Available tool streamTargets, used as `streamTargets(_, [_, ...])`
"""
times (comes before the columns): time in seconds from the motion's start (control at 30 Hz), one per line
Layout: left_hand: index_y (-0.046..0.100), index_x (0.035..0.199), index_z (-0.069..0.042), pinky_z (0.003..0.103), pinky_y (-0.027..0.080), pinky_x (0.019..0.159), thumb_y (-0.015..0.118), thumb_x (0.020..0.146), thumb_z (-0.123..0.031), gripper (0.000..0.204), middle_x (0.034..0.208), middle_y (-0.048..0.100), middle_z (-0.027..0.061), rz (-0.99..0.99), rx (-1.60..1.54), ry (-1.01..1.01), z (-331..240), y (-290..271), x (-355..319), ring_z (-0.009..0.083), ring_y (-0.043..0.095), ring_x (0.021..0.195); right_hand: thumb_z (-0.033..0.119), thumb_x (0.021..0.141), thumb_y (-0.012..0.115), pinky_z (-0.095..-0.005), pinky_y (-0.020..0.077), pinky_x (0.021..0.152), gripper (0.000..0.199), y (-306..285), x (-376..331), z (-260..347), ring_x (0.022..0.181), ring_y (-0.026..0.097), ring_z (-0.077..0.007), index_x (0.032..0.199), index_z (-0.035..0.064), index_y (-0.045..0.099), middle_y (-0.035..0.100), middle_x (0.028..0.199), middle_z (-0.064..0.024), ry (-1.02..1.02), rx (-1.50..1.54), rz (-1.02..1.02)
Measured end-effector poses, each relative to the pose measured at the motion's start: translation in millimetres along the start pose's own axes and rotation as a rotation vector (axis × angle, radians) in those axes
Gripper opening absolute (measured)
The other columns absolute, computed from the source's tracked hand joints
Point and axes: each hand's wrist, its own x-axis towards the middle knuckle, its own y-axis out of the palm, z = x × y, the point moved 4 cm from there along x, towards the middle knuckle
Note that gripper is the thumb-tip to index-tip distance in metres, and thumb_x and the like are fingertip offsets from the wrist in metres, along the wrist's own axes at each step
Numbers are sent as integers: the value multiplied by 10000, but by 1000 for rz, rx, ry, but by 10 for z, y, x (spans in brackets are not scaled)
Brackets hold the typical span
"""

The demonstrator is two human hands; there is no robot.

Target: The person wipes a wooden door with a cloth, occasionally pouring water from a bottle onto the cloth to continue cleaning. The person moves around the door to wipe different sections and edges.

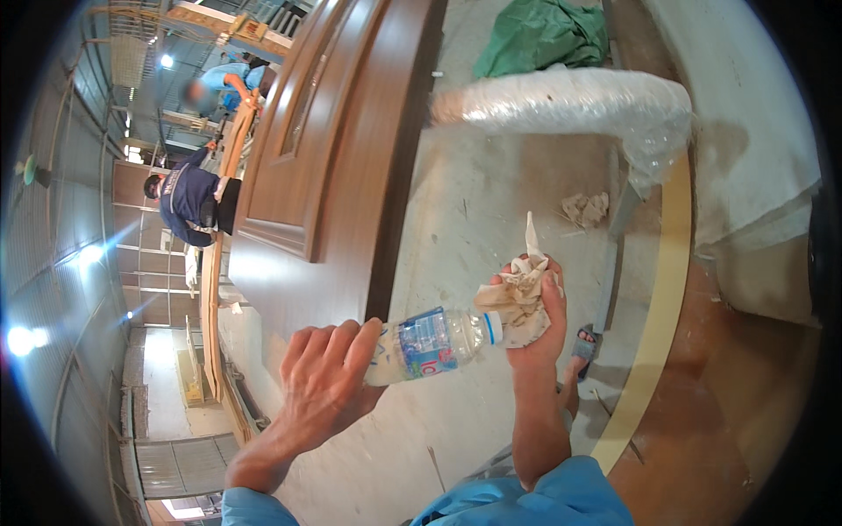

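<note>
My left hand (329, 377) is wrapped round the lower end of a clear plastic bottle (430, 344) with a blue label. The bottle lies almost level, its white and blue neck end pointing right. That end touches or nearly touches a crumpled, brown-stained white cloth (517, 302). Cupped under and round the cloth is my right hand (542, 324), its fingers partly hidden by the folds. Whether liquid is coming out of the bottle cannot be seen. Just beyond my left hand stands a brown wooden door panel (351, 175) with moulded frames.
A roll in clear plastic wrap (561, 101) lies ahead on the right, with a green sheet (544, 39) behind it. A crumpled rag (586, 209) is on the floor near a metal bar (614, 254). Two people work at the left, one in a dark top (189, 195).
</note>
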Motion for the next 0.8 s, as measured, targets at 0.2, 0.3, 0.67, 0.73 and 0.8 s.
streamTargets(0.2, [569, 1224, -9, 414, 498, 867, 879, 691, -221, 653, 1075, 670, 137, -324, -300, -388, 638, 199, -395, 285, 648, 965, 18, 944, 605, -350, 470, 994, 248, 1020, 533, -607, 1150, 589, -204, 1191, -1, 619, 607, 1225, -120, -613, -828, 23])
streamTargets(0.3, [552, 1238, 41, 371, 467, 941, 757, 887, -391, 593, 1168, 642, 148, -779, -671, -571, 1046, 498, -695, 215, 590, 1092, 34, 893, 636, -494, 381, 1112, 501, 1269, 708, -1061, 1356, 464, -402, 1386, 28, 545, 496, 1439, -236, -643, -1145, 359])
streamTargets(0.67, [441, 1400, 62, 405, 396, 1075, 480, 1054, -463, 630, 1371, 535, 189, -1007, -773, -887, 2162, 1110, -536, 268, 523, 1239, 176, 951, 588, -480, 303, 1174, 701, 987, 759, -1210, 1451, 306, -473, 1557, -1, 283, 277, 1567, -324, -405, -1034, 431])
streamTargets(0.73, [429, 1408, 56, 409, 375, 1112, 485, 1057, -437, 607, 1394, 526, 186, -1085, -924, -803, 2151, 1171, -481, 270, 516, 1281, 151, 961, 556, -472, 312, 1169, 670, 1017, 1444, -1191, 1448, 319, -463, 1556, 3, 287, 270, 1575, -316, -608, -1200, 520])
streamTargets(0.8, [424, 1414, 55, 408, 382, 1117, 525, 1042, -411, 605, 1387, 534, 179, -1103, -988, -879, 2180, 1214, -455, 267, 511, 1299, 171, 964, 553, -484, 318, 1163, 677, 970, 1563, -1204, 1445, 312, -481, 1553, -15, 276, 253, 1574, -332, -608, -1148, 506])
